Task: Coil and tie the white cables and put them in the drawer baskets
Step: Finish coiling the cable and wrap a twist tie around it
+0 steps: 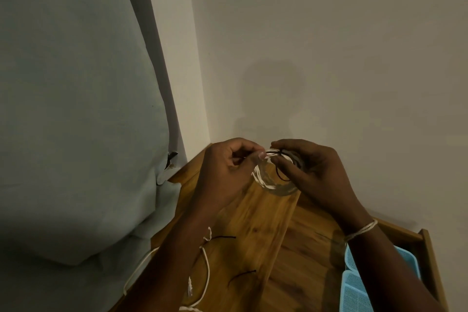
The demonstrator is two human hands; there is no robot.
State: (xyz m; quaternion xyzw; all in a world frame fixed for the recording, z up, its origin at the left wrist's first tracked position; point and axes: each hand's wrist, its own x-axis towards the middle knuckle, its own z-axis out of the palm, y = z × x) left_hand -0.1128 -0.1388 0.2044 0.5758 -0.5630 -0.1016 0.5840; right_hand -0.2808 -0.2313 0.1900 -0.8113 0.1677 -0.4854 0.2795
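A coiled white cable point(268, 183) hangs in the air above the wooden cabinet top point(255, 230), held between both hands. My left hand point(228, 167) pinches the coil's top left edge with thumb and fingers. My right hand point(311, 172) grips the coil's right side together with a thin black tie point(281, 175) that loops over the coil. A loose white cable point(206, 268) lies on the wood near my left forearm. Blue mesh baskets point(354, 284) sit in the open drawer at the lower right, partly hidden by my right arm.
Two black ties point(225, 237) point(241, 275) lie on the cabinet top. A grey-green cushion or bedding point(76, 109) fills the left side. A plain wall point(329, 45) stands behind the cabinet. The drawer's wooden edge point(428, 256) juts out at the right.
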